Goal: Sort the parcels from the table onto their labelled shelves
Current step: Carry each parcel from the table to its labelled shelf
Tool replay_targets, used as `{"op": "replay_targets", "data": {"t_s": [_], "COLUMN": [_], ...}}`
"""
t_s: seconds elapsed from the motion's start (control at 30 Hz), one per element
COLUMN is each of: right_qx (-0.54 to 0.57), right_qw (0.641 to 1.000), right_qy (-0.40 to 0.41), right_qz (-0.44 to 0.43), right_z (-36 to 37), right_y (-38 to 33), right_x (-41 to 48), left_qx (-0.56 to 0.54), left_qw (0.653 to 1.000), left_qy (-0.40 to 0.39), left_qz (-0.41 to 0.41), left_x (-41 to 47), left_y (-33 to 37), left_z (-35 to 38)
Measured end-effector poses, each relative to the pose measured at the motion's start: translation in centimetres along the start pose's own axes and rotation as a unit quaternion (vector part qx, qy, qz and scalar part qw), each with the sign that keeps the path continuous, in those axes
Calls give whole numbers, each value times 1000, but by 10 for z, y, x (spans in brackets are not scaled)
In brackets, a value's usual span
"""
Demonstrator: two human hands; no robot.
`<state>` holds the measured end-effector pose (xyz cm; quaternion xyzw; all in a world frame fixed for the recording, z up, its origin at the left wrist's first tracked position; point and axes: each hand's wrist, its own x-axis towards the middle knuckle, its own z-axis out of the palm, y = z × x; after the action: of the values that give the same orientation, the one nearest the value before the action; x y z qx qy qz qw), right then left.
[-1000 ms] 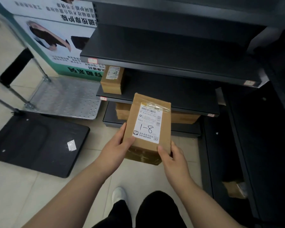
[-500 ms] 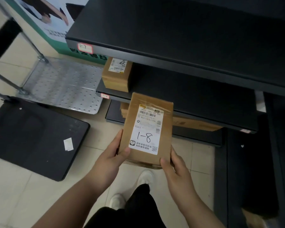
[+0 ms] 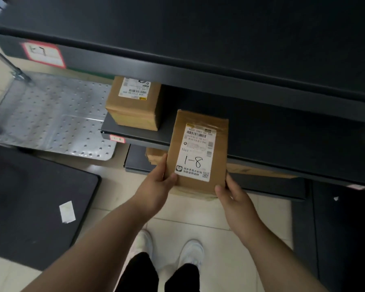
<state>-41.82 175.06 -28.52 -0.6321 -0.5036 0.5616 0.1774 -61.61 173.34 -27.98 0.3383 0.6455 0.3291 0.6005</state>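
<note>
Both hands grip one brown cardboard parcel (image 3: 198, 152) by its near end. The left hand (image 3: 156, 186) holds the near left corner, with its thumb on top and its fingers curled along the left edge. The right hand (image 3: 234, 197) holds the near right corner in the same way.

The parcel's white label faces up and has "1-8" handwritten on it. The far end of the parcel reaches beyond the hands over the front lip of the middle shelf (image 3: 261, 133); I cannot tell whether it touches the shelf.

Forward and left of the left hand, a second parcel (image 3: 133, 104) stands on that same shelf. A red-edged tag (image 3: 117, 139) below it on the shelf lip is too blurred to read.

Just beyond the left hand's fingers, a third parcel (image 3: 155, 155) lies on the lowest shelf (image 3: 135, 163). Above the hands runs the top shelf (image 3: 198, 39), whose tag (image 3: 43, 53) looks like "1-7".

Far to the left of the left hand are a perforated metal trolley deck (image 3: 51, 114) and a dark board (image 3: 30, 203) on the floor.
</note>
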Motion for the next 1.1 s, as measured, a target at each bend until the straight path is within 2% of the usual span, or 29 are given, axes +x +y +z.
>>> {"op": "replay_targets", "data": {"t_s": [0.23, 0.43, 0.57, 0.63, 0.7, 0.8, 0.87, 0.97, 1.1], "right_qx": [12, 25, 9, -41, -129, -265, -349, -429, -479], "right_qw": [1000, 998, 995, 993, 982, 946, 915, 877, 860], "right_qy": [20, 45, 77, 92, 110, 109, 104, 105, 84], "right_qz": [0, -33, -59, -61, -84, -150, -171, -188, -158], "right_z": [20, 29, 27, 25, 25, 31, 38, 48, 51], "right_y": [5, -9, -21, -26, -30, -31, -26, -15, -14], "right_x": [48, 71, 76, 70, 57, 33, 20, 9, 11], "left_qx": [18, 96, 148, 200, 293, 444, 518, 571, 625], "left_qw": [1000, 995, 987, 976, 947, 864, 815, 773, 735], "left_qy": [-16, -19, 30, 50, 70, 75, 61, 42, 32], "left_qz": [12, 34, 52, 73, 111, 223, 255, 272, 260], "left_x": [40, 74, 83, 76, 59, 33, 23, 17, 23], "left_y": [-6, -4, 6, 10, 10, 1, -11, -23, -28], "left_z": [-17, -27, -21, -18, -15, -12, -10, -6, -5]}}
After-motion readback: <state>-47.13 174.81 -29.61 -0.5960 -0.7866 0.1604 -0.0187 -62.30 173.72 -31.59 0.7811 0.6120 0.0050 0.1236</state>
